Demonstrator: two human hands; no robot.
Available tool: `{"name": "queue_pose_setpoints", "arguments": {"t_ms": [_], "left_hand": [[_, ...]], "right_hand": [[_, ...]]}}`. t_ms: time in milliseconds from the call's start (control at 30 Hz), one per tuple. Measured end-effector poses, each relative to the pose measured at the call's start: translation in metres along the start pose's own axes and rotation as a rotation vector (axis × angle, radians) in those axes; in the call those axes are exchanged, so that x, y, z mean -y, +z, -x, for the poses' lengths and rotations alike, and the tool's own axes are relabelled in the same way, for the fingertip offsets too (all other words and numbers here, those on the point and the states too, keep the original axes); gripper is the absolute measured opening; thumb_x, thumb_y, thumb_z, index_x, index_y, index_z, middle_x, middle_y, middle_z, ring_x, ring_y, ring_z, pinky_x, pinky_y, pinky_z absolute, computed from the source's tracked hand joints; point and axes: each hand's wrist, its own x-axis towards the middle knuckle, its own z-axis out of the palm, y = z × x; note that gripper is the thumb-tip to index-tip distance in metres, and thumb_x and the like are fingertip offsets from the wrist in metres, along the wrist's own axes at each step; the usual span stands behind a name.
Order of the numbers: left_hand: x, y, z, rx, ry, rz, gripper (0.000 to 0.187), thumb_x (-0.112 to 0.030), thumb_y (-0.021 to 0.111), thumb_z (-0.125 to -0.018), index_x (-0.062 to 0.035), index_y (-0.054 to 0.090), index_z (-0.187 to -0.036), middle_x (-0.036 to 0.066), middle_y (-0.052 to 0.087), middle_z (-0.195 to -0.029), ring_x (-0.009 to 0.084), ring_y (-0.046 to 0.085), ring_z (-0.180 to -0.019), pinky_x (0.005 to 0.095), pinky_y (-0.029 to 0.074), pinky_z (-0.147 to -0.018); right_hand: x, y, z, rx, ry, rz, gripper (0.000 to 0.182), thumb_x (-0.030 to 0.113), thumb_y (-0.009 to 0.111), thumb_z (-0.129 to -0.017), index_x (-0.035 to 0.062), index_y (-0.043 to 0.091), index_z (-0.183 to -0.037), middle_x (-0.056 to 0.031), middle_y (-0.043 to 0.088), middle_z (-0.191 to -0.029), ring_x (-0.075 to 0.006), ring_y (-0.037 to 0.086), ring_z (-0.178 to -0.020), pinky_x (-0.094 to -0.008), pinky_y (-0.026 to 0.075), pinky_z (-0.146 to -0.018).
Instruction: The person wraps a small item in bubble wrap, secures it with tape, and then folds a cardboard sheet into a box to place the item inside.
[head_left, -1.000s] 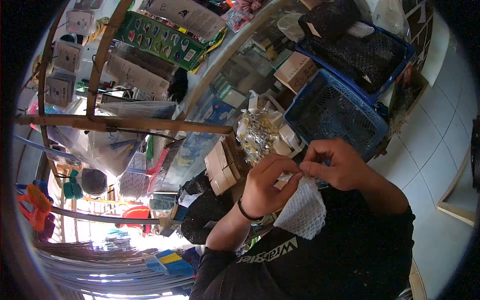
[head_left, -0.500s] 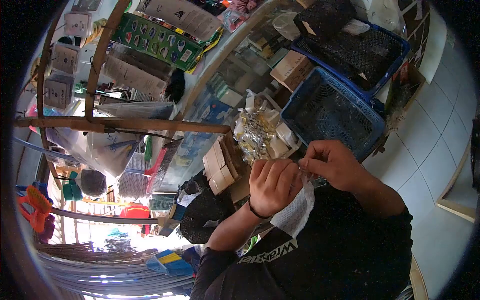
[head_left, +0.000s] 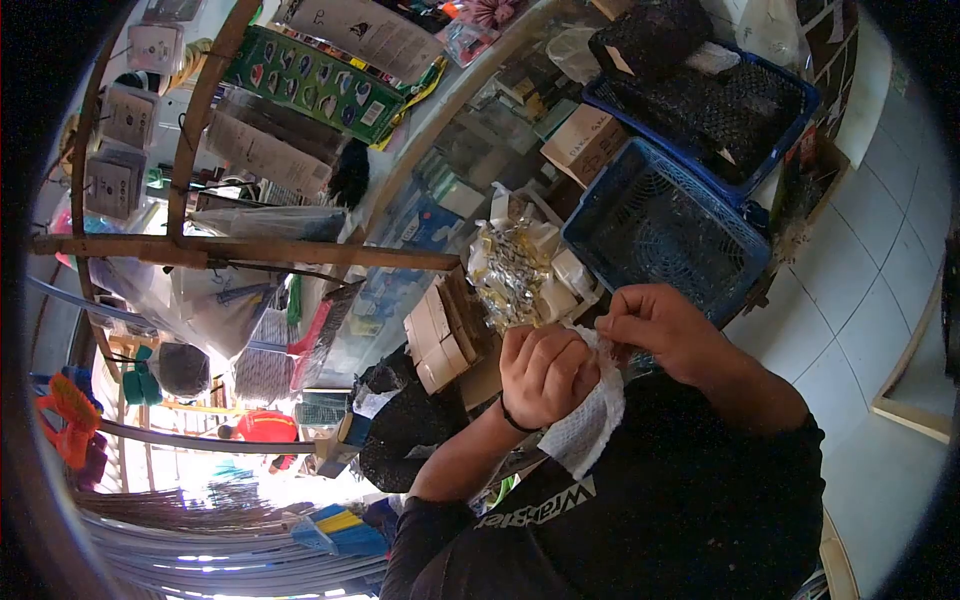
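A crumpled strip of white bubble wrap (head_left: 590, 438) hangs in front of the black shirt, below my hands. My left hand (head_left: 545, 375), with a black band at the wrist, is closed round its upper part. Beside it, my right hand (head_left: 660, 325) pinches the wrap's top edge between thumb and fingers. Whether anything lies inside the wrap cannot be seen. Just beyond my hands is a pile of small silver and gold packets (head_left: 508, 262).
An upper-right blue basket (head_left: 740, 185) holds black wrapped bundles; another blue basket (head_left: 665, 225) stands nearer. Cardboard boxes (head_left: 585, 143) (head_left: 437, 338) and a glass counter (head_left: 440, 130) adjoin the packets. A wooden rail (head_left: 330, 252) crosses the left. A person in red (head_left: 268, 427) is in the background.
The wrap has shifted slightly left, and a crumpled part of it now shows between my hands. My left fingers have moved a little. More of the person in red shows in the background.
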Motion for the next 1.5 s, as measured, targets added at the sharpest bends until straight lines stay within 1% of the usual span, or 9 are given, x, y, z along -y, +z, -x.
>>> {"name": "queue_pose_setpoints", "arguments": {"t_ms": [233, 333, 433, 633, 833, 933, 1233, 1433, 1500], "left_hand": [[-0.005, -0.009, -0.006, 0.091, -0.288, 0.188, 0.031, -0.007, 0.069, -0.068, -0.0046, 0.055, -0.096, 0.008, 0.057, -0.088, 0.0242, 0.057, -0.076, 0.0346, 0.042, -0.067], [-0.008, -0.019, -0.014, 0.159, -0.339, 0.212, 0.028, -0.002, 0.070, -0.068, -0.0039, 0.060, -0.094, 0.011, 0.059, -0.091, 0.0260, 0.058, -0.082, 0.0335, 0.046, -0.070], [-0.010, -0.018, -0.019, 0.143, -0.461, 0.253, 0.022, -0.009, 0.072, -0.067, -0.0082, 0.064, -0.088, 0.007, 0.060, -0.088, 0.0243, 0.057, -0.078, 0.0342, 0.042, -0.069], [-0.012, -0.019, -0.027, 0.185, -0.664, 0.373, 0.016, -0.003, 0.070, -0.068, -0.0056, 0.065, -0.083, 0.008, 0.061, -0.080, 0.0224, 0.060, -0.072, 0.0310, 0.046, -0.063], [-0.010, -0.018, -0.027, 0.230, -0.674, 0.367, 0.011, -0.001, 0.066, -0.070, -0.0039, 0.062, -0.080, 0.009, 0.061, -0.079, 0.0234, 0.060, -0.070, 0.0315, 0.047, -0.061], [-0.008, -0.012, -0.022, 0.213, -0.582, 0.276, 0.010, -0.001, 0.063, -0.071, -0.0043, 0.061, -0.081, 0.010, 0.060, -0.081, 0.0263, 0.060, -0.071, 0.0341, 0.046, -0.062], [-0.013, -0.010, -0.024, 0.326, -0.414, -0.021, 0.022, -0.002, 0.057, -0.070, -0.0037, 0.055, -0.092, 0.009, 0.053, -0.093, 0.0265, 0.055, -0.080, 0.0370, 0.040, -0.069], [-0.013, -0.009, -0.020, 0.272, -0.356, -0.050, 0.030, -0.007, 0.061, -0.066, -0.0035, 0.053, -0.094, 0.010, 0.052, -0.096, 0.0259, 0.054, -0.082, 0.0369, 0.040, -0.071], [-0.012, -0.009, -0.017, 0.235, -0.326, -0.070, 0.033, -0.009, 0.063, -0.064, -0.0038, 0.052, -0.095, 0.010, 0.051, -0.095, 0.0257, 0.055, -0.082, 0.0373, 0.041, -0.071]], "right_hand": [[0.004, -0.002, -0.002, -0.027, -0.039, 0.052, 0.022, 0.020, 0.061, -0.085, 0.0007, 0.058, -0.074, -0.0053, 0.061, -0.067, -0.0101, 0.057, -0.062, -0.0260, 0.047, -0.056], [0.001, -0.001, -0.004, -0.054, -0.053, 0.118, 0.023, 0.021, 0.061, -0.085, 0.0005, 0.058, -0.074, -0.0056, 0.061, -0.067, -0.0099, 0.057, -0.061, -0.0256, 0.046, -0.056], [0.003, -0.001, -0.005, -0.083, -0.048, 0.179, 0.023, 0.020, 0.062, -0.084, 0.0001, 0.058, -0.074, -0.0063, 0.062, -0.069, -0.0099, 0.057, -0.062, -0.0254, 0.046, -0.057], [0.006, 0.001, -0.005, -0.113, -0.011, 0.286, 0.020, 0.019, 0.063, -0.083, -0.0004, 0.060, -0.076, -0.0072, 0.063, -0.070, -0.0110, 0.058, -0.064, -0.0267, 0.046, -0.059], [0.001, -0.002, -0.007, -0.115, -0.012, 0.363, 0.020, 0.019, 0.064, -0.082, -0.0001, 0.061, -0.076, -0.0082, 0.064, -0.070, -0.0110, 0.059, -0.066, -0.0277, 0.047, -0.060], [-0.001, -0.003, -0.010, -0.128, -0.005, 0.343, 0.021, 0.019, 0.063, -0.082, -0.0001, 0.061, -0.075, -0.0085, 0.064, -0.070, -0.0116, 0.060, -0.065, -0.0278, 0.047, -0.060], [-0.002, -0.004, -0.013, -0.138, -0.022, 0.347, 0.023, 0.022, 0.062, -0.083, 0.0004, 0.061, -0.075, -0.0084, 0.064, -0.070, -0.0131, 0.060, -0.063, -0.0265, 0.046, -0.058], [-0.001, -0.004, -0.017, -0.055, 0.019, 0.161, 0.024, 0.023, 0.061, -0.084, 0.0003, 0.061, -0.078, -0.0081, 0.064, -0.072, -0.0136, 0.061, -0.063, -0.0263, 0.047, -0.055], [0.005, 0.001, -0.015, -0.038, 0.036, 0.075, 0.019, 0.018, 0.060, -0.085, 0.0018, 0.057, -0.075, -0.0074, 0.062, -0.069, -0.0124, 0.059, -0.060, -0.0255, 0.048, -0.053]]}}
